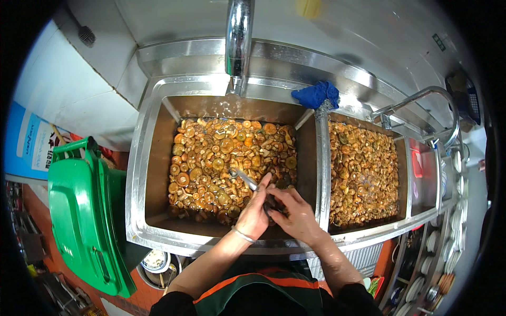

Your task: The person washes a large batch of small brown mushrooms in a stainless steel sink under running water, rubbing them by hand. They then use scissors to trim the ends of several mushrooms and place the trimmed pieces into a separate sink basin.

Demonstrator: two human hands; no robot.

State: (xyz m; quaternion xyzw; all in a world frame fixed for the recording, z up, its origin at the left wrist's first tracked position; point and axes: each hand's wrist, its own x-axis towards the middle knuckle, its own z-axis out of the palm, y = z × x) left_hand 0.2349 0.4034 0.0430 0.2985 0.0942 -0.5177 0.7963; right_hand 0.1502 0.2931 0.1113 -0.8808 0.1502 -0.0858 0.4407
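Note:
My left hand [255, 213], with a pale bangle at the wrist, is shut on a small knife [248, 181] over the left sink basin [306, 158]. The metal blade points up and left, above wet mushrooms [221, 154] lying in water. Close against it, my right hand [298, 215] has its fingers curled around a dark piece at the left palm. Whether that piece is the knife's handle or a mushroom I cannot tell. Brown and orange mushroom caps and stems cover most of the left basin.
A second basin holds more mushrooms [363, 173]. Above the divider lies a blue cloth [316, 94] beside a steel scourer [326, 108]. A chrome faucet [238, 39] overhangs the left basin. A green lidded bin [85, 221] stands left; stacked plates [456, 221] line the right.

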